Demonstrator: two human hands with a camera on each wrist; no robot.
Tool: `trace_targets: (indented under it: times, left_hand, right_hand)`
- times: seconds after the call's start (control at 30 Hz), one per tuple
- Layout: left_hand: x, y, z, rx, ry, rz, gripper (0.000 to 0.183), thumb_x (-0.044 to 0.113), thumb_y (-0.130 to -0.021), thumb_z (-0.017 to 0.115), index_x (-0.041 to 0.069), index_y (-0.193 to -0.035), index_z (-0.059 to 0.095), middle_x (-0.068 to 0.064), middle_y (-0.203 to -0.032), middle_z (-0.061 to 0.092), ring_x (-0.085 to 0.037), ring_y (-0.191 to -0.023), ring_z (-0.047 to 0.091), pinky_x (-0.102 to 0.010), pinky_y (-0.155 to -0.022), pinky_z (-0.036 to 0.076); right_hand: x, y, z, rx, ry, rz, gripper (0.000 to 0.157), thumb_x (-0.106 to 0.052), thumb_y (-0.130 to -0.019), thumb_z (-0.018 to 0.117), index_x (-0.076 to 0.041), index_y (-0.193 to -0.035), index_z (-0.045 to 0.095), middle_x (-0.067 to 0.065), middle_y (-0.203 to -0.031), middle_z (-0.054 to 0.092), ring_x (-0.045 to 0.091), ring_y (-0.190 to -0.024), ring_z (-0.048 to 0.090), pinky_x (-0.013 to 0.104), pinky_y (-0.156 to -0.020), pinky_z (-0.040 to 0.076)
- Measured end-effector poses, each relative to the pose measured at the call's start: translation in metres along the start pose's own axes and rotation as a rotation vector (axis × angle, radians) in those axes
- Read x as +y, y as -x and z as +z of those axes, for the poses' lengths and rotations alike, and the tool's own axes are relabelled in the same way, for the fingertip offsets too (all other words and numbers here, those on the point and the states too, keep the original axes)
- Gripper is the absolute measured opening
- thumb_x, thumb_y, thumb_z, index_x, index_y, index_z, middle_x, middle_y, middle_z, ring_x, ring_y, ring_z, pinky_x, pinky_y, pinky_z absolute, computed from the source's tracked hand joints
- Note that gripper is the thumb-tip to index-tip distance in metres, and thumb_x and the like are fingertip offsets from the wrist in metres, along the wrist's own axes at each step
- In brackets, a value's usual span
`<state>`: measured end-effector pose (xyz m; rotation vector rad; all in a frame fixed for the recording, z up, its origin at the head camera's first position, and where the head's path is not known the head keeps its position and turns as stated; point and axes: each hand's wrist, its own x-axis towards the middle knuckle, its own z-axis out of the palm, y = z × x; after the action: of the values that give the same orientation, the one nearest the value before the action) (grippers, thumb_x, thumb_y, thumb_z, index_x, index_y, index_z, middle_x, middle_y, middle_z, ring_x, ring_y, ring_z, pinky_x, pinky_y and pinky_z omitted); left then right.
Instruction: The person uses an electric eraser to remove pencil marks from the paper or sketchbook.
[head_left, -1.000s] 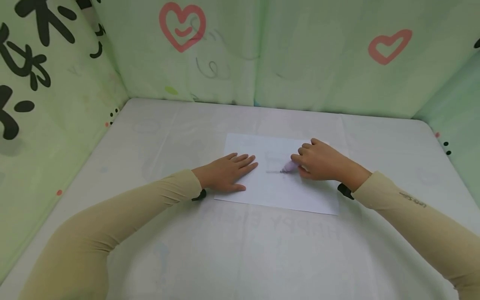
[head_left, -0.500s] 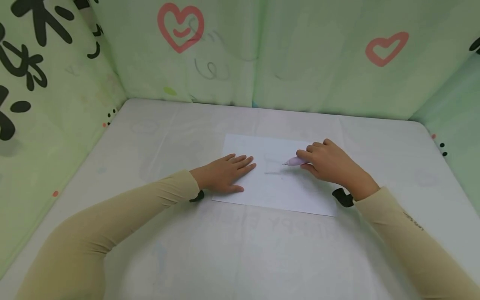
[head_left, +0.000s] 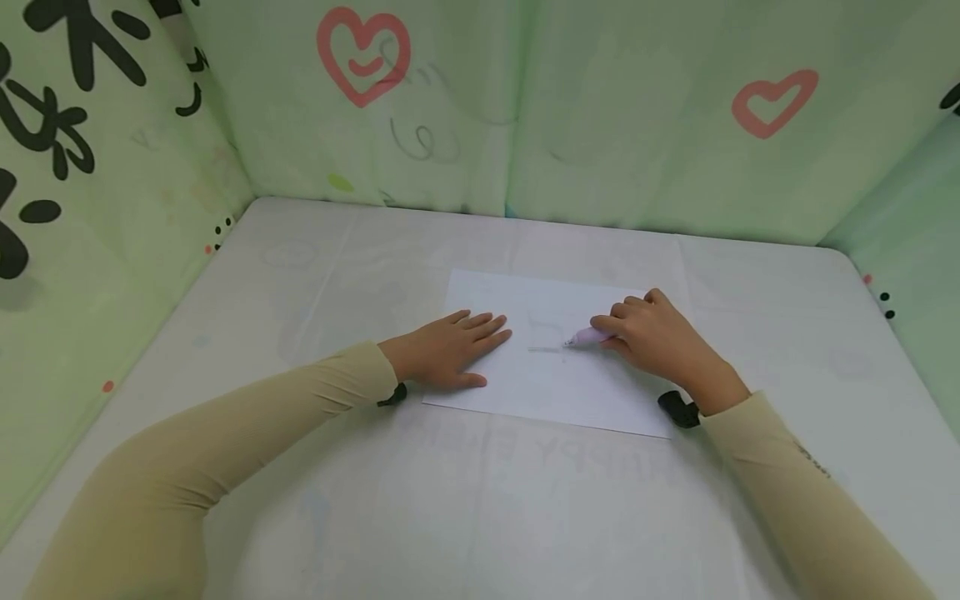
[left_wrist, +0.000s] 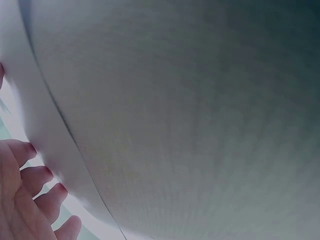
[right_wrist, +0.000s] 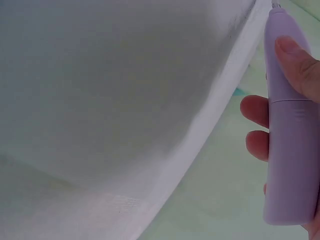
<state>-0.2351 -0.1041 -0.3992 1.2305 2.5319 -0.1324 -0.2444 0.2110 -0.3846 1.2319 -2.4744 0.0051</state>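
Observation:
A white sheet of paper (head_left: 517, 387) lies on the table, with a faint grey line (head_left: 544, 349) and paler marks near its middle. My left hand (head_left: 450, 350) rests flat on the sheet's left side, fingers spread. From the right, my right hand (head_left: 656, 343) grips a thick lavender electric eraser (head_left: 588, 337), its tip at the right end of the grey line. In the right wrist view, thumb and fingers wrap the eraser's body (right_wrist: 292, 160). The left wrist view shows the left hand's fingertips (left_wrist: 50, 200) at the lower left; the paper's edge crosses beside them.
A pale cloth with faint printing covers the table (head_left: 360, 500). Green curtains (head_left: 600, 125) with pink hearts and black characters enclose the back and both sides. Black wrist cameras (head_left: 678, 410) sit under both wrists.
The right hand drew back to the right with the eraser, lifting its tip off the line, then came down towards the line's right end again. The left hand stayed on the paper.

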Motion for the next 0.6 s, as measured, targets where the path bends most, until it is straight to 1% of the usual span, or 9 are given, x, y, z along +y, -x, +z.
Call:
trace_targets:
  times: [0.13, 0.23, 0.33, 0.43, 0.6]
  left_hand:
    - [0.0, -0.0002, 0.0011, 0.008, -0.002, 0.004, 0.074, 0.051, -0.097, 0.04, 0.014, -0.153, 0.009, -0.006, -0.16, 0.007, -0.024, -0.148, 0.011, -0.043, -0.121, 0.01]
    - [-0.0003, -0.0005, 0.0011, 0.011, -0.006, 0.008, 0.074, 0.051, -0.097, 0.04, 0.013, -0.153, 0.009, -0.006, -0.16, 0.007, -0.024, -0.148, 0.011, -0.043, -0.121, 0.01]
    - [-0.0005, -0.0006, 0.0012, 0.01, -0.009, 0.01, 0.074, 0.051, -0.097, 0.04, 0.013, -0.153, 0.008, -0.006, -0.16, 0.007, -0.024, -0.148, 0.011, -0.043, -0.121, 0.01]
    - [-0.0005, -0.0002, 0.0007, 0.011, -0.005, 0.013, 0.074, 0.051, -0.097, 0.04, 0.013, -0.153, 0.009, -0.006, -0.16, 0.007, -0.024, -0.148, 0.011, -0.043, -0.121, 0.01]
    - [-0.0002, 0.0012, 0.0, 0.013, 0.004, 0.016, 0.074, 0.05, -0.097, 0.04, 0.013, -0.153, 0.009, -0.007, -0.16, 0.008, -0.024, -0.148, 0.011, -0.043, -0.121, 0.01]
  right_hand:
    - [-0.0018, -0.0017, 0.0021, 0.024, 0.02, -0.021, 0.025, -0.01, -0.069, 0.081, -0.011, -0.089, 0.066, 0.005, -0.074, 0.065, 0.023, -0.068, 0.057, 0.038, -0.064, 0.038]
    - [-0.004, -0.0047, 0.0023, 0.007, 0.04, -0.039, 0.025, -0.008, -0.071, 0.079, -0.01, -0.093, 0.066, 0.006, -0.079, 0.066, 0.025, -0.073, 0.059, 0.041, -0.067, 0.042]
    - [-0.0055, -0.0067, 0.003, -0.013, 0.047, -0.051, 0.022, -0.008, -0.075, 0.076, -0.008, -0.095, 0.066, 0.008, -0.08, 0.066, 0.027, -0.075, 0.06, 0.043, -0.069, 0.043]
    - [-0.0057, -0.0071, 0.0035, -0.007, 0.047, -0.058, 0.019, -0.009, -0.076, 0.074, -0.007, -0.092, 0.066, 0.009, -0.077, 0.065, 0.026, -0.072, 0.06, 0.042, -0.067, 0.042]
    - [-0.0042, -0.0071, 0.0061, 0.045, 0.042, -0.089, 0.018, -0.01, -0.071, 0.071, -0.009, -0.087, 0.065, 0.008, -0.069, 0.062, 0.024, -0.064, 0.057, 0.04, -0.063, 0.041]
